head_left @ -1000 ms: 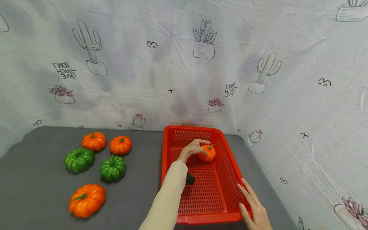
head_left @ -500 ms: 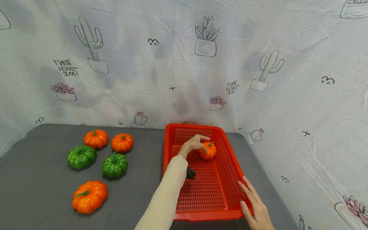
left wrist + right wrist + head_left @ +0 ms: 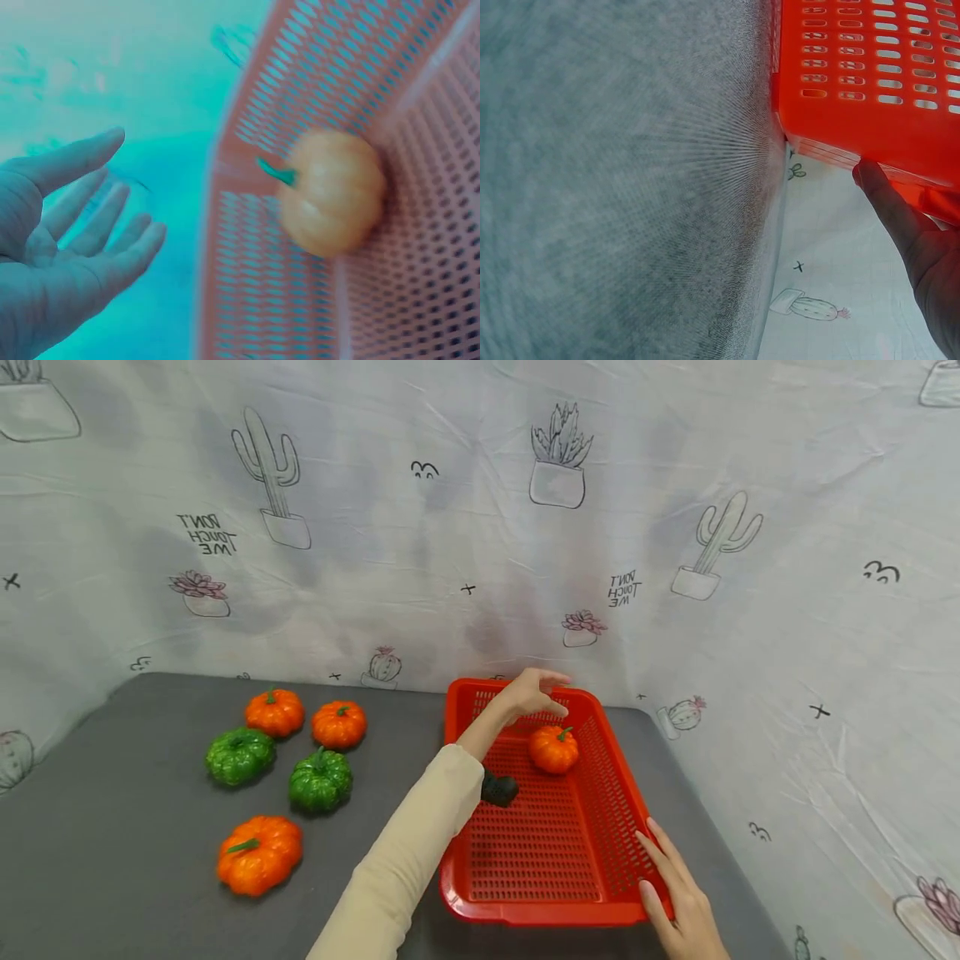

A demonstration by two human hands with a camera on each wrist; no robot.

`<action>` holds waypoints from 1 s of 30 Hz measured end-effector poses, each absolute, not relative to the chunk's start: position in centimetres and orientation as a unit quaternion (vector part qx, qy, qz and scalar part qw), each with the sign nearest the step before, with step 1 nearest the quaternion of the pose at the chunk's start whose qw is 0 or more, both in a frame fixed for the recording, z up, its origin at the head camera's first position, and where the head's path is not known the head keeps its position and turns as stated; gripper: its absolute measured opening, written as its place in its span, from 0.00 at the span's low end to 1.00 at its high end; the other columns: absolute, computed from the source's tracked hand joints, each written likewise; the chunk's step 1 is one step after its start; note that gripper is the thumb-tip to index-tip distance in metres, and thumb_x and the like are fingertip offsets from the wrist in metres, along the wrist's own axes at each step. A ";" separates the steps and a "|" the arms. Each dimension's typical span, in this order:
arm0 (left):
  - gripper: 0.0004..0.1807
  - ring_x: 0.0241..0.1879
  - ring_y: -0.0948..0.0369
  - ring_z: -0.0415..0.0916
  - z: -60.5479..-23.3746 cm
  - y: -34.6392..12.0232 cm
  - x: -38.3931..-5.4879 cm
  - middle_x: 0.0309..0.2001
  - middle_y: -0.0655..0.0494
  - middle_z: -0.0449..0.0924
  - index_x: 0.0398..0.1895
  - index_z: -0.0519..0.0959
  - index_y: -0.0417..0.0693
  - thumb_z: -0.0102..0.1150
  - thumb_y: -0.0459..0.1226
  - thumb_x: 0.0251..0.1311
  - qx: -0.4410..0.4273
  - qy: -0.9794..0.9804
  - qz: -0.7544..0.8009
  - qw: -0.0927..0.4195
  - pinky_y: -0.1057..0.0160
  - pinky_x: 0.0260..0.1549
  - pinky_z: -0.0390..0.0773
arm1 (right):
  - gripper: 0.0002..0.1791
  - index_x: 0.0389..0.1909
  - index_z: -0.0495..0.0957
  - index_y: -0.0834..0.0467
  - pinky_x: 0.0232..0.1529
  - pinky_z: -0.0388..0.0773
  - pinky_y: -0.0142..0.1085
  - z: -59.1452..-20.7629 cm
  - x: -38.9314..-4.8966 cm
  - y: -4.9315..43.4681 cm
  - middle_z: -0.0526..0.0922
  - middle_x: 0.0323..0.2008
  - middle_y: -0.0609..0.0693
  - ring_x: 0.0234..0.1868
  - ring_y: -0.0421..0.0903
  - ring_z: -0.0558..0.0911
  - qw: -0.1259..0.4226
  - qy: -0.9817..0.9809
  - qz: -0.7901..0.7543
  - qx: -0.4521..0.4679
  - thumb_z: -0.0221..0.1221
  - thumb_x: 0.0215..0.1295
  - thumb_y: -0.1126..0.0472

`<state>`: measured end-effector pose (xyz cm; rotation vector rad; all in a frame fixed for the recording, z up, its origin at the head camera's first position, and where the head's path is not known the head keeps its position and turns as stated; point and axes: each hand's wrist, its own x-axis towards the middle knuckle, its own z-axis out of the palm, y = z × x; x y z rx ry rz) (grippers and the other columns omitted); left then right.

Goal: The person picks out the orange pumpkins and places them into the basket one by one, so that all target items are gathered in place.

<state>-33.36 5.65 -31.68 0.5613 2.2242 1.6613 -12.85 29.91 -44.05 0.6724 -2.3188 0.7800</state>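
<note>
Up and away from the orange pumpkin (image 3: 552, 752) went the left hand (image 3: 527, 693), which was right at its side half a second ago. Behind everything hangs a white cloth (image 3: 345, 593) with plant drawings. Next comes the gray table (image 3: 150, 827). On it sits the red basket (image 3: 562, 913), its long way running from the person toward the cloth. The right hand (image 3: 684, 902) rests on its near right corner, grip loose and fingers nearly straight, maybe to keep it from sliding. The left grip is wide, fingers softly bent, holding nothing. That pumpkin sits in the basket's far part, close to the right wall; the walls probably stop it rolling out. It is squat and round, with no clear long side. Its little green stem (image 3: 565, 733) points up and leans right.
</note>
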 end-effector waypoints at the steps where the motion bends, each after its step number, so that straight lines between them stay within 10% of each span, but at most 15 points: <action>1: 0.29 0.66 0.48 0.61 -31.1 5.5 -32.9 0.66 0.47 0.67 0.64 0.72 0.42 0.63 0.24 0.57 0.200 0.773 0.582 0.151 0.55 0.59 0.70 | 0.29 0.62 0.69 0.68 0.55 0.54 0.12 -44.0 -12.8 29.9 0.64 0.66 0.63 0.67 0.29 0.61 0.297 -0.874 0.292 0.251 0.57 0.57 0.75; 11: 0.26 0.63 0.57 0.67 -28.3 1.4 -26.7 0.62 0.56 0.72 0.61 0.76 0.49 0.66 0.30 0.57 0.279 0.765 0.565 0.129 0.62 0.55 0.72 | 0.30 0.63 0.70 0.66 0.54 0.54 0.12 -43.7 -12.5 29.6 0.65 0.67 0.62 0.65 0.26 0.61 0.294 -0.882 0.284 0.233 0.57 0.56 0.76; 30: 0.30 0.66 0.57 0.64 -34.7 -15.6 -17.4 0.67 0.50 0.66 0.67 0.68 0.48 0.63 0.36 0.61 0.329 0.748 0.553 0.163 0.58 0.62 0.66 | 0.30 0.64 0.71 0.61 0.49 0.59 0.13 -43.6 -12.2 29.4 0.66 0.68 0.53 0.63 0.21 0.58 0.281 -0.907 0.259 0.179 0.60 0.57 0.71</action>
